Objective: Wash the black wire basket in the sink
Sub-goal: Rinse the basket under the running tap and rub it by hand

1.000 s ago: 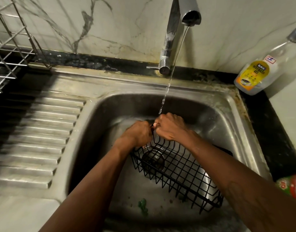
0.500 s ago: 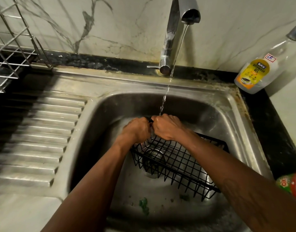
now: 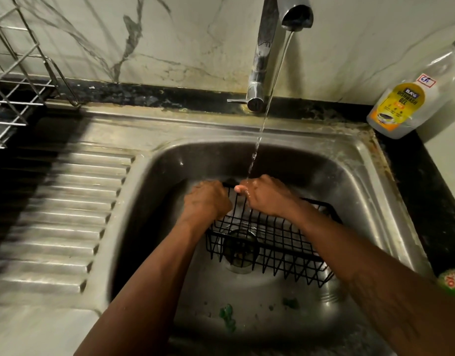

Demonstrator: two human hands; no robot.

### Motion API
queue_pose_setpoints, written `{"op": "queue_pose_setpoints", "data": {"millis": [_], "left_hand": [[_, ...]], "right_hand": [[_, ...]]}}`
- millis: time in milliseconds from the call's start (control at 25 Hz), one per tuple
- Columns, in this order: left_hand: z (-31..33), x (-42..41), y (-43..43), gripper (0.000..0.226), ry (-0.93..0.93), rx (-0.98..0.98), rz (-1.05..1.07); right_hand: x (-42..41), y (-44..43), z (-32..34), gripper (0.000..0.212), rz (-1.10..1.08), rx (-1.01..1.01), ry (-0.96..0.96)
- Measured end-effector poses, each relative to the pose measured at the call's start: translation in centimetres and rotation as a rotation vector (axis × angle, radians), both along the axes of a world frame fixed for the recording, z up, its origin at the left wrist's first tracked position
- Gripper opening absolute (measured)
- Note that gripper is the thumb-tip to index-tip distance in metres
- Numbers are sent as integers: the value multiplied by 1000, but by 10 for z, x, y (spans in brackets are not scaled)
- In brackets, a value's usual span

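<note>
A black wire basket point(image 3: 275, 246) hangs tilted inside the steel sink point(image 3: 370, 176), above the drain. My left hand point(image 3: 207, 201) grips the basket's far top rim at its left end. Just to the right, my right hand point(image 3: 266, 195) grips the same rim, fingers curled round the wire. A thin stream of water falls from the tap point(image 3: 295, 14) onto my right hand's knuckles and the rim. My right forearm hides part of the basket's right side.
A ribbed steel drainboard point(image 3: 59, 222) lies left of the basin, with a metal wire rack point(image 3: 13, 80) at the far left. A dishwash gel bottle point(image 3: 411, 98) leans in the back right corner. Green scraps point(image 3: 227, 316) lie on the sink floor. A colourful packet point(image 3: 452, 282) shows at the right edge.
Both hands have lifted the gripped rim up and back toward the stream, and the basket's near end has risen and flattened. The hands have drawn slightly apart along the rim.
</note>
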State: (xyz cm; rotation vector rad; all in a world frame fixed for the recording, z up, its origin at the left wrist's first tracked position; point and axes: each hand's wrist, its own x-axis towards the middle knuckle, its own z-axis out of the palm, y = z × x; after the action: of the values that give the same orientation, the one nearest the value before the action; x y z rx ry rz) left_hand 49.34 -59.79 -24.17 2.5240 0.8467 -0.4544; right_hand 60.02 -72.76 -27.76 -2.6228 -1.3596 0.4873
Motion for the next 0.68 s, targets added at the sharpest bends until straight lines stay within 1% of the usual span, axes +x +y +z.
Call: {"op": "queue_pose_setpoints", "data": {"millis": [40, 160, 200, 280, 360, 440, 480, 560, 600, 680], "left_hand": [[0, 1, 2, 34, 18, 4, 20], [3, 0, 6, 32, 35, 2, 56], [3, 0, 5, 30, 21, 4, 58], [2, 0, 3, 28, -7, -11, 72], [3, -3, 2, 27, -19, -10, 96], [5, -7, 10, 29, -12, 29, 122], [7, -9, 16, 29, 1, 50, 124], [7, -14, 24, 21, 32, 71, 109], [6, -16, 26, 15, 41, 80, 101], [6, -17, 26, 13, 57, 102, 93]], "right_hand": [[7, -5, 2, 32, 5, -9, 63], [24, -21, 0, 33, -96, 12, 201], [23, -18, 0, 33, -92, 1, 216], [12, 7, 3, 28, -9, -16, 187], [-1, 41, 7, 22, 80, 40, 161], [-7, 61, 5, 20, 80, 69, 211], [-2, 61, 0, 21, 52, 62, 265], [10, 38, -1, 26, -18, 24, 413], [19, 20, 0, 28, -46, 3, 454], [40, -16, 1, 31, -71, -34, 426]]}}
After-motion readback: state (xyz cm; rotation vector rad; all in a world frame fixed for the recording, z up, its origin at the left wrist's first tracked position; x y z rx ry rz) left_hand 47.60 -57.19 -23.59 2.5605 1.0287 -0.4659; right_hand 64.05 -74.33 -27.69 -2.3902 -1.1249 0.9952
